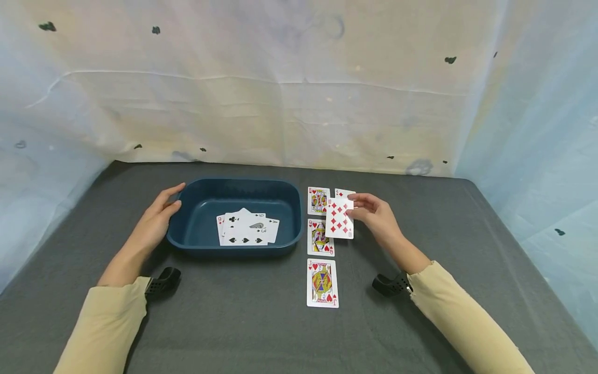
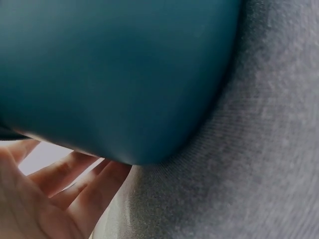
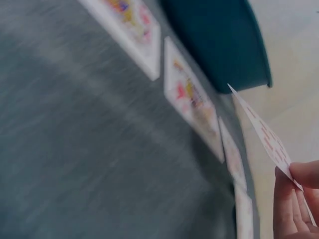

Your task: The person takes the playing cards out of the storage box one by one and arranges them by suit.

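Note:
My right hand (image 1: 374, 215) pinches a ten of diamonds (image 1: 339, 221) between thumb and fingers. In the right wrist view the ten of diamonds (image 3: 266, 137) is tilted up, above the table. It partly covers a king of hearts (image 1: 317, 200), a queen of hearts (image 1: 317, 239) and another diamond card (image 1: 342, 192), whose lower part is hidden. Nearest me in that column lies a jack of hearts (image 1: 322, 283). My left hand (image 1: 151, 223) touches the left end of a dark blue tub (image 1: 196, 208) with extended fingers. Several overlapping playing cards (image 1: 245, 231) lie inside the tub.
A dark grey cloth (image 1: 233, 322) covers the table. Pale patterned sheets (image 1: 299, 104) hang behind it and at both sides. Black bands (image 1: 163, 283) are on both wrists. The tub stands just left of the card column.

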